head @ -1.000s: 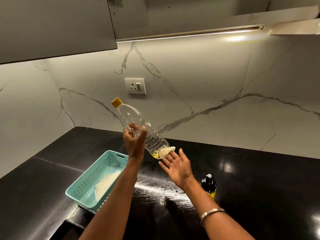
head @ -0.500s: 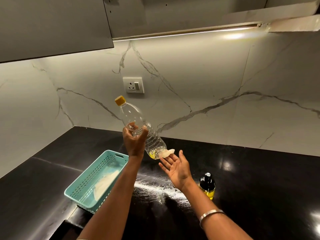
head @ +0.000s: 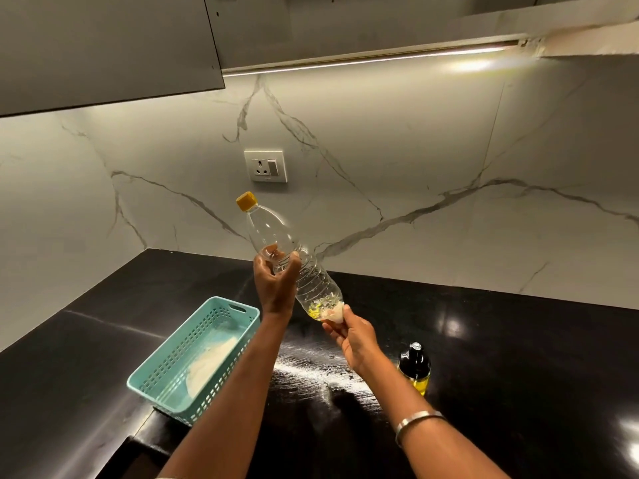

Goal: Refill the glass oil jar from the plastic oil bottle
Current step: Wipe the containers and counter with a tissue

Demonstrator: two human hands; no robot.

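Two hands are seen, one on each end of one plastic oil bottle. The left hand is wrapped round the middle of the bottle, with its fingers and thumb curled on the clear side. The fingers of the right hand are pinched on a small white wad that is pressed against the bottom of the bottle. The bottle is held up in the air and tilted, with its one yellow cap at the top. Only a little yellow oil is left at its low end.

One glass oil jar with a black top is stood on the black counter, below and to the right of the bottle. One blue-green basket is set below and to the left of the bottle, near the counter's front edge. Something pale lies in the basket; what it is cannot be made out. Wide open counter is seen to the right of the jar. One silver bangle is worn on the right wrist. One wall socket is seen above the bottle. Both arms are cut off at the bottom.
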